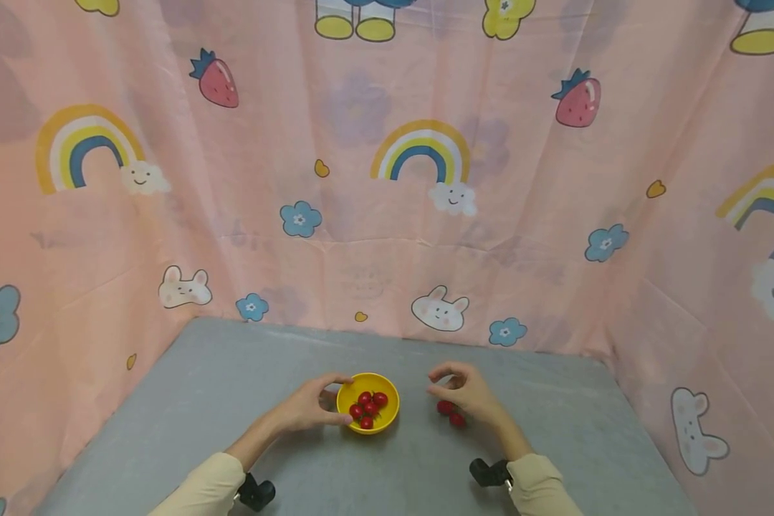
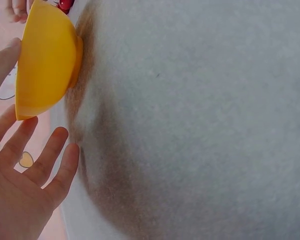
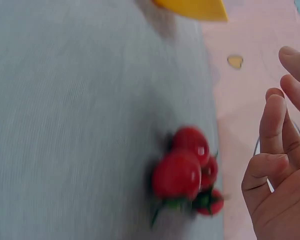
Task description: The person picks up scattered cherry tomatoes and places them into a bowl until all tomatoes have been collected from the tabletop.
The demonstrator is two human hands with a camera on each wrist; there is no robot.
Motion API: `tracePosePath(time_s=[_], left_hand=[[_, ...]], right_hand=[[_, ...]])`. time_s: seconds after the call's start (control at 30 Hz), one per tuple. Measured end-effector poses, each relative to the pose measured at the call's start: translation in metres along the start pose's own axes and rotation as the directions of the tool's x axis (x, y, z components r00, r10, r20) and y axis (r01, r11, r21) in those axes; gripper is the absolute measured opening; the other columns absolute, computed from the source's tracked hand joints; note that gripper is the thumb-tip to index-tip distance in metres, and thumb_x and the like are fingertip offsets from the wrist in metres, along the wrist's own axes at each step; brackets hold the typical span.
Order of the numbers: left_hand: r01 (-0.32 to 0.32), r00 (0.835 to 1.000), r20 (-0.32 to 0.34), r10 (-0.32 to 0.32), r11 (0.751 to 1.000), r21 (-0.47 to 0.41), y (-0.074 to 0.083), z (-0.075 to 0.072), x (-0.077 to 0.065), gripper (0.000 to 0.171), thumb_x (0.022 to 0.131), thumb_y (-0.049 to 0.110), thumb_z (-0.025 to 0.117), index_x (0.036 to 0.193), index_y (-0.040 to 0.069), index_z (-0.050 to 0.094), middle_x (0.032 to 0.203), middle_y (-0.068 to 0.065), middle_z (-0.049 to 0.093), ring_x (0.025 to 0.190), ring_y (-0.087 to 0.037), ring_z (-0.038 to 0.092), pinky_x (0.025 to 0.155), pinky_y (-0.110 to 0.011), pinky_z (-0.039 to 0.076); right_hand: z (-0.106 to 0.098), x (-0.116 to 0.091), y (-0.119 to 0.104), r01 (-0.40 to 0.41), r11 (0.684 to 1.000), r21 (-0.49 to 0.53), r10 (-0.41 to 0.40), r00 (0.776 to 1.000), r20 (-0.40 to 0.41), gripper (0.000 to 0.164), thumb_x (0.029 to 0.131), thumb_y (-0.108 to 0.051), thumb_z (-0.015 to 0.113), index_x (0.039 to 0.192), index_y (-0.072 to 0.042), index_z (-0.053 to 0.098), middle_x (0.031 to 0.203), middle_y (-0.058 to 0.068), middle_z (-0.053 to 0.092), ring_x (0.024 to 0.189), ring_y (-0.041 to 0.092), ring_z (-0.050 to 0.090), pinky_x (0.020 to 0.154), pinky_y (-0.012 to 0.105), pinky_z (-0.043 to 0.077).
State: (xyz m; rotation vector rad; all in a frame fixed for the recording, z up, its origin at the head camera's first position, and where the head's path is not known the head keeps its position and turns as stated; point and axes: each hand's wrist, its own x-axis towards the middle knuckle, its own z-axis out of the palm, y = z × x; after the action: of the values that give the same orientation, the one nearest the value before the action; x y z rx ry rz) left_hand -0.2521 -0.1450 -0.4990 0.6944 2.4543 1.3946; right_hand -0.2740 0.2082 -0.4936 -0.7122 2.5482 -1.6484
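Note:
A yellow bowl (image 1: 391, 416) stands on the grey table with several red cherry tomatoes (image 1: 370, 408) inside. My left hand (image 1: 306, 407) holds it from the left, thumb and fingertips at its rim. In the left wrist view the bowl (image 2: 50, 60) appears side-on, with the thumb and some fingers of the left hand (image 2: 25, 175) against it and the others spread. To the right of the bowl, my right hand (image 1: 467, 393) hovers over a small group of cherry tomatoes (image 1: 456, 420), partly hiding them. Nothing is between its bent fingers. The right wrist view shows several tomatoes (image 3: 177, 175) below the right hand (image 3: 282, 185).
The grey table (image 1: 284, 480) is bordered at the back and sides by a pink printed curtain (image 1: 374, 272). Each wrist carries a black device (image 1: 490, 473) below a beige sleeve (image 1: 542, 484).

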Motion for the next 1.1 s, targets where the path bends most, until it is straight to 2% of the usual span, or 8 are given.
tracePosePath(time_s=[0.17, 0.37, 0.5, 0.6, 0.83, 1.1], left_hand=[[0.002, 1.0, 0.005, -0.002, 1.0, 0.005, 0.0, 0.0, 0.0, 0.064, 0.087, 0.024, 0.084, 0.142, 0.009, 0.055, 0.144, -0.015, 0.052, 0.114, -0.033, 0.061, 0.089, -0.043, 0.056], [-0.007, 1.0, 0.008, 0.007, 1.0, 0.021, 0.0, 0.001, 0.001, 0.065, 0.087, 0.026, 0.084, 0.142, 0.009, 0.055, 0.144, -0.015, 0.052, 0.114, -0.032, 0.061, 0.089, -0.041, 0.056], [-0.008, 1.0, 0.008, 0.008, 1.0, 0.023, 0.0, 0.001, 0.0, 0.064, 0.087, 0.025, 0.084, 0.141, 0.009, 0.055, 0.144, -0.015, 0.052, 0.113, -0.033, 0.061, 0.089, -0.043, 0.056], [-0.006, 1.0, 0.007, 0.005, 1.0, 0.021, 0.001, 0.001, 0.001, 0.063, 0.087, 0.025, 0.084, 0.141, 0.009, 0.055, 0.143, -0.015, 0.052, 0.113, -0.033, 0.061, 0.089, -0.043, 0.056], [-0.011, 1.0, 0.005, 0.011, 1.0, 0.025, 0.0, 0.001, 0.001, 0.063, 0.087, 0.025, 0.083, 0.142, 0.009, 0.055, 0.143, -0.015, 0.052, 0.113, -0.033, 0.061, 0.089, -0.043, 0.056], [-0.019, 1.0, 0.012, 0.019, 0.999, 0.03, 0.001, 0.0, 0.001, 0.065, 0.087, 0.027, 0.084, 0.141, 0.008, 0.055, 0.144, -0.015, 0.052, 0.113, -0.032, 0.061, 0.089, -0.041, 0.056]], right_hand=[[-0.015, -0.012, 0.008, 0.021, 1.0, -0.007, -0.021, 1.0, 0.005, 0.027, 0.09, -0.01, 0.079, 0.109, 0.007, 0.068, 0.106, 0.025, 0.066, 0.066, 0.025, 0.059, 0.059, 0.024, 0.05], [-0.031, -0.031, 0.017, 0.027, 0.999, -0.02, -0.027, 1.0, 0.011, 0.025, 0.09, -0.007, 0.078, 0.11, 0.005, 0.07, 0.103, 0.019, 0.068, 0.068, 0.026, 0.06, 0.059, 0.024, 0.048], [-0.038, -0.04, 0.022, -0.004, 1.0, -0.015, 0.005, 1.0, 0.03, 0.027, 0.091, -0.006, 0.077, 0.114, 0.006, 0.068, 0.104, 0.022, 0.067, 0.069, 0.024, 0.062, 0.058, 0.025, 0.049], [-0.042, -0.046, 0.023, -0.059, 0.998, -0.005, 0.059, 0.997, 0.054, 0.032, 0.091, -0.007, 0.077, 0.117, 0.006, 0.066, 0.106, 0.022, 0.066, 0.07, 0.023, 0.062, 0.057, 0.026, 0.049], [-0.042, -0.057, 0.027, -0.168, 0.986, -0.023, 0.169, 0.983, 0.074, 0.045, 0.086, -0.017, 0.084, 0.123, 0.001, 0.064, 0.106, 0.017, 0.063, 0.059, 0.012, 0.049, 0.049, 0.024, 0.042], [-0.034, -0.059, 0.03, -0.169, 0.982, -0.078, 0.174, 0.983, 0.055, 0.047, 0.081, -0.019, 0.088, 0.118, 0.0, 0.065, 0.103, 0.013, 0.063, 0.063, 0.018, 0.055, 0.052, 0.027, 0.047]])
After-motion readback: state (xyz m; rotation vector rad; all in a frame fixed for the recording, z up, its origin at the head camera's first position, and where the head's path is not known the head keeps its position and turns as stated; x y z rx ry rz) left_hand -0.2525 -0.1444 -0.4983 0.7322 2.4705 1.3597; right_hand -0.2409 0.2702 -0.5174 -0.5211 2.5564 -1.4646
